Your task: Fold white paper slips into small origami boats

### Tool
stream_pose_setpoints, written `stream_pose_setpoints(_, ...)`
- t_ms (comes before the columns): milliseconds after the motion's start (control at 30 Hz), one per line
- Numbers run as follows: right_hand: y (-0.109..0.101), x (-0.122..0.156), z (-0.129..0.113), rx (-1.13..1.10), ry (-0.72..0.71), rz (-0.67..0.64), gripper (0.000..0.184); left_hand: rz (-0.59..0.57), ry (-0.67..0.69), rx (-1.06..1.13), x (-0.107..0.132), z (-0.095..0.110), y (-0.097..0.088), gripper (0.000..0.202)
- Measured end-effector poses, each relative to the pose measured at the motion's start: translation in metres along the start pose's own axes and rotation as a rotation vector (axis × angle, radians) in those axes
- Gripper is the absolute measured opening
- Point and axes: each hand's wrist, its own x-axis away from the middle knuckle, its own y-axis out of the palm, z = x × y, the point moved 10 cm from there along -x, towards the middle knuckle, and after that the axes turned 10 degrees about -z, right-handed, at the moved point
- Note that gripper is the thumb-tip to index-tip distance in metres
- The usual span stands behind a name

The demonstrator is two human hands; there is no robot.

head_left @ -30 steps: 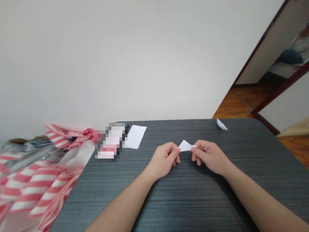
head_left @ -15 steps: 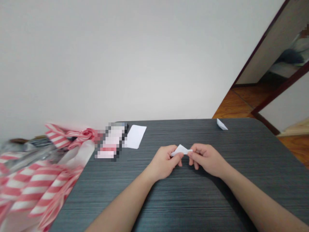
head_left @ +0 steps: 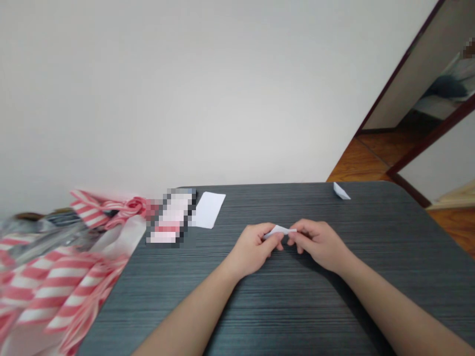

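Pinching the paper (head_left: 280, 229) low over the desk (head_left: 260, 306), the left hand (head_left: 254, 247) and right hand (head_left: 315, 242) each grip one end, and even thumb pressure would, I reckon, make the crease sharp.

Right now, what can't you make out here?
Folded paper: head view, its folds hidden by fingertips of the left hand and right hand.
Pixelated item beside the white sheet: unreadable.
Striped bag: blurred, cut off by the left edge.
Small paper piece, far edge of the table: too small.
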Motion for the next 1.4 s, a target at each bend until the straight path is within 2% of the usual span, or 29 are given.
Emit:
stream_pose_setpoints(133, -0.002, 0.000, -0.005, 0.107, -0.024, 0.007, 0.018, 0.041, 0.042, 0.120, 0.000, -0.004, -0.003, 0.031)
stream_pose_setpoints(300, -0.001, 0.000, -0.007, 0.126, -0.029, -0.003, 0.018, 0.026, 0.046, 0.106, -0.001, -0.005, -0.001, 0.032)
stream_pose_setpoints(767, -0.003, 0.003, 0.009, -0.224, -0.016, 0.038, 0.013, 0.090, 0.003, 0.090, -0.001, -0.003, -0.007, 0.030)
stream_pose_setpoints(933, -0.003, 0.003, 0.009, -0.249, 0.011, 0.029, 0.013, 0.101, 0.004, 0.151, -0.001, -0.008, -0.007, 0.028)
stream_pose_setpoints(1067, -0.003, 0.002, 0.010, -0.253, 0.030, 0.023, 0.014, 0.089, 0.020, 0.202, -0.001, -0.013, -0.006, 0.019)
stream_pose_setpoints(1267, -0.004, 0.001, 0.018, -0.261, 0.070, 0.017, 0.025, 0.051, 0.030, 0.179, -0.001, -0.017, -0.003, 0.017)
stream_pose_setpoints(1400, -0.004, 0.002, 0.021, -0.270, 0.099, 0.026, 0.028, 0.039, 0.045, 0.160, -0.001, -0.012, -0.003, 0.016)
